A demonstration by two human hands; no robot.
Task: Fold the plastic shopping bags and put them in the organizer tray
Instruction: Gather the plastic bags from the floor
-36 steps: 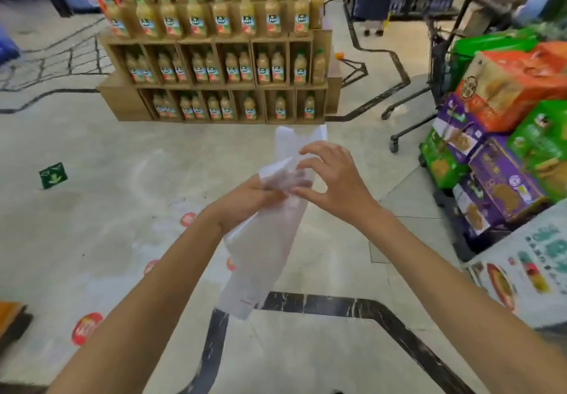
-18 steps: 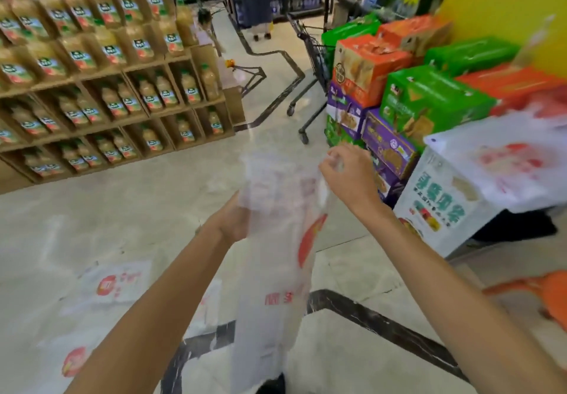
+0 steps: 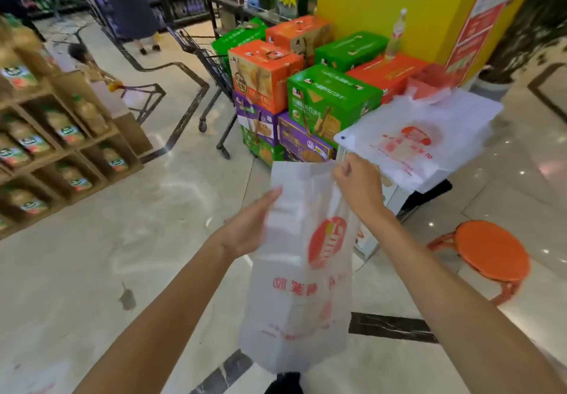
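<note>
Far left of frame: wooden shelves stocked with juice bottles. Upper centre: shopping cart, then stacked orange, green and purple boxes. Centre: left hand, fingers straight and together, flat against the left side of a white plastic bag with red print, hanging down toward the lower centre. Right hand pinches the bag's top right corner, fingers curled. Right of centre: more white bags lying flat on a stand. Lower right: orange stool on the floor.
</note>
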